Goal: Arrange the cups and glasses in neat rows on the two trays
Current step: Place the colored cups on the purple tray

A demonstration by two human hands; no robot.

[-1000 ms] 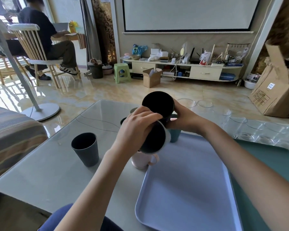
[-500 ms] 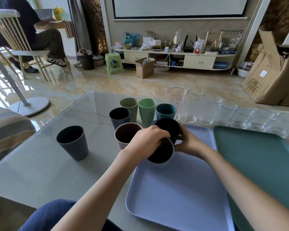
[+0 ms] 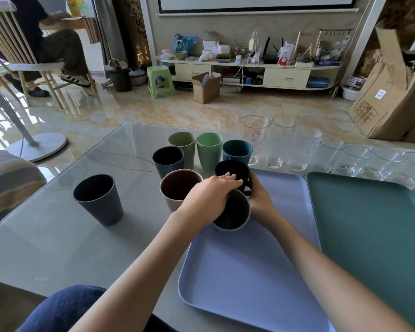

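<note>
Left hand [image 3: 207, 200] wraps a white-rimmed dark mug [image 3: 233, 213] tilted at the lilac tray [image 3: 249, 271]'s far-left corner — right hand [image 3: 259, 198] grips a black cup [image 3: 231, 171] just behind it.

Your view bright, daylight entering from far left. Glare streaks on floor [image 3: 65, 104] at left; soft sheen on glass table [image 3: 58, 236]. Shadows faint, falling right of cups. Wide-angle bend curves your frame edges; box [image 3: 393, 97] at right leans. Near forearms slightly soft; centre sharp.
</note>
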